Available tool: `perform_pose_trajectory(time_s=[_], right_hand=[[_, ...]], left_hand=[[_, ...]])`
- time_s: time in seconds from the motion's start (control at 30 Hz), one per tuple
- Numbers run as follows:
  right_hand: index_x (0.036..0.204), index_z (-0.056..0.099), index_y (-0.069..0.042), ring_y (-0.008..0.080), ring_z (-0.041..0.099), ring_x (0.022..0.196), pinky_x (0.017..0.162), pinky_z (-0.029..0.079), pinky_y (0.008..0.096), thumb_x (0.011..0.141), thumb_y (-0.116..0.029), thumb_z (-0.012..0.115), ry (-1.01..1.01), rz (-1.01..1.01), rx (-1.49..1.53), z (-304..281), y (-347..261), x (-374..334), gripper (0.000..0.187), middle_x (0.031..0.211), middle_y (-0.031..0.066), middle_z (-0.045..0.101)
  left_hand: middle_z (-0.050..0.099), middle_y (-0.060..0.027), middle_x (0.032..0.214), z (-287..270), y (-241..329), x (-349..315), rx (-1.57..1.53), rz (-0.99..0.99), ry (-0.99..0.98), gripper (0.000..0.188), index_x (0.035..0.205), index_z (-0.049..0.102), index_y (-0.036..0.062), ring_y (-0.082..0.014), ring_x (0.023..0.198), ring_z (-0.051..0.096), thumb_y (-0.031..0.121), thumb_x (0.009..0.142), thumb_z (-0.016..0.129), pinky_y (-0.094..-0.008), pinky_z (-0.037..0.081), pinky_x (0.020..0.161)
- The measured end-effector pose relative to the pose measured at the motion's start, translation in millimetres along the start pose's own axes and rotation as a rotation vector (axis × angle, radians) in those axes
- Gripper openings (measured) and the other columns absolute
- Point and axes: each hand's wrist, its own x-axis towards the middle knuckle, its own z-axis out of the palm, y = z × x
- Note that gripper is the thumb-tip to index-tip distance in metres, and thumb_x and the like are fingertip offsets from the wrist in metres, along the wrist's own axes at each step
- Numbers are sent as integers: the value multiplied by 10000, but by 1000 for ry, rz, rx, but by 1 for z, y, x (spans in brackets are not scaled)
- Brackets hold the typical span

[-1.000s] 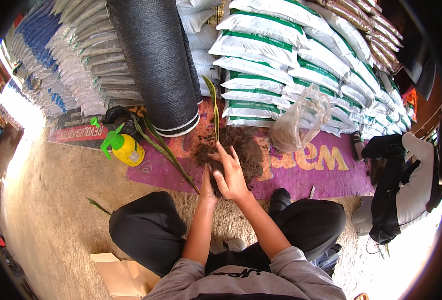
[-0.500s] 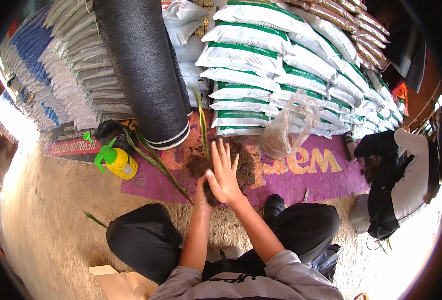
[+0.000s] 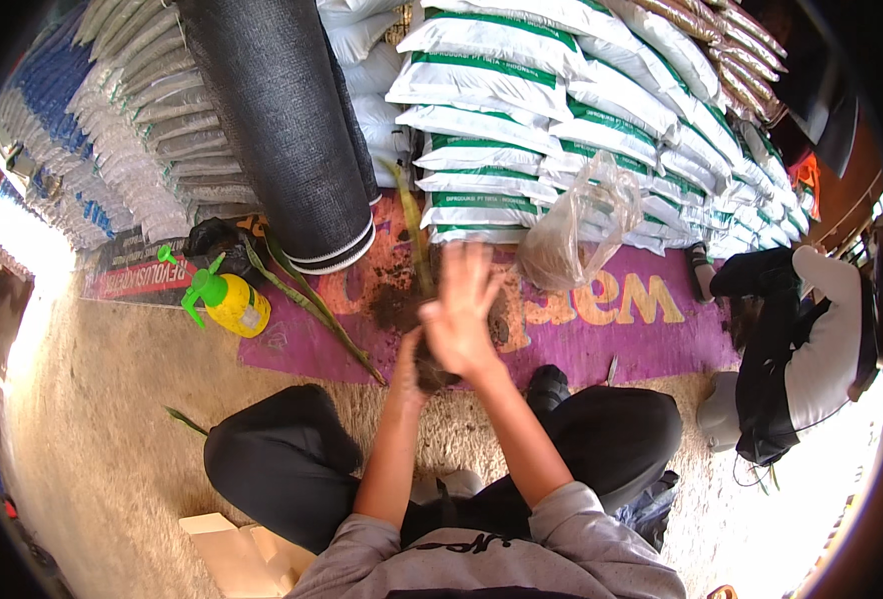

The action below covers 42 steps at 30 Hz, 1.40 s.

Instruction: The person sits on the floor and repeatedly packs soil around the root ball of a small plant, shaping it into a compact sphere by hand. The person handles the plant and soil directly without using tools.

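Note:
A clump of dark soil (image 3: 435, 373) sits between my hands, in front of my crossed legs. My left hand (image 3: 409, 367) cups it from the left side, its fingers mostly hidden. A tall, yellow-edged snake plant leaf (image 3: 414, 225) rises just beyond, blurred; whether its base is in the clump is hidden. Over the clump, my right hand (image 3: 461, 314) lies flat with fingers stretched out, smeared by motion. Loose dark soil (image 3: 391, 304) is spread on the purple printed mat (image 3: 601, 344) around the hands. Other long snake plant leaves (image 3: 311, 314) lie to the left.
A yellow spray bottle (image 3: 235, 304) with a green head stands at left. Behind are a black mesh roll (image 3: 282, 130) and stacked white-and-green sacks (image 3: 491, 80). A clear plastic bag (image 3: 576, 235) of brown material sits right of the soil. Another person (image 3: 821, 329) is at far right.
My right hand has shifted slightly upward over the clump and is now blurred. The whole view has tilted a little, moving the background up. My left hand stays on the clump.

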Motion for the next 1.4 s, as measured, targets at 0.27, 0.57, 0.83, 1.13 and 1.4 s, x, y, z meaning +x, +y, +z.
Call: perform_pose_trajectory(time_s=[0.27, 0.57, 0.83, 1.13, 1.4], right_hand=[[1455, 12, -72, 394, -83, 1379, 1036, -101, 582, 913, -581, 195, 70, 105, 232, -27, 3, 8, 765, 1500, 205, -94], [1454, 97, -68, 445, -44, 1366, 1013, -87, 637, 906, -483, 348, -134, 38, -60, 3, -19, -12, 732, 1489, 250, -31], [1451, 80, -56, 417, -36, 1376, 1022, -79, 617, 945, -423, 282, 122, 157, 158, -28, -15, 1, 657, 1497, 228, -23], [1445, 132, -61, 406, 5, 1379, 1029, -60, 622, 939, -440, 319, -63, 223, 139, 22, -9, -17, 660, 1498, 214, 37], [1340, 368, 4, 367, 305, 1305, 1071, 222, 433, 925, -204, 427, 102, -22, 489, 10, -15, -20, 468, 1383, 214, 362]], left_hand=[[557, -123, 1210, 13, 6, -6, -274, 126, -148, 487, 1225, 497, 55, -240, 1041, 583, 379, 862, 496, -402, 475, 905], [559, -115, 1181, 5, -4, -3, -243, 144, -141, 487, 1222, 484, 4, -209, 1050, 558, 368, 899, 478, -360, 465, 897], [551, -116, 1169, -21, 2, 11, 91, 294, 298, 485, 1201, 490, -15, -199, 1073, 541, 359, 896, 533, -334, 476, 852], [608, -77, 988, -18, -8, 16, -49, 351, 171, 296, 1062, 564, 6, -176, 857, 598, 255, 905, 534, -299, 482, 754], [621, -75, 1044, -20, 10, 11, 26, 489, 135, 359, 1116, 565, 15, -175, 904, 608, 316, 939, 486, -292, 492, 790]])
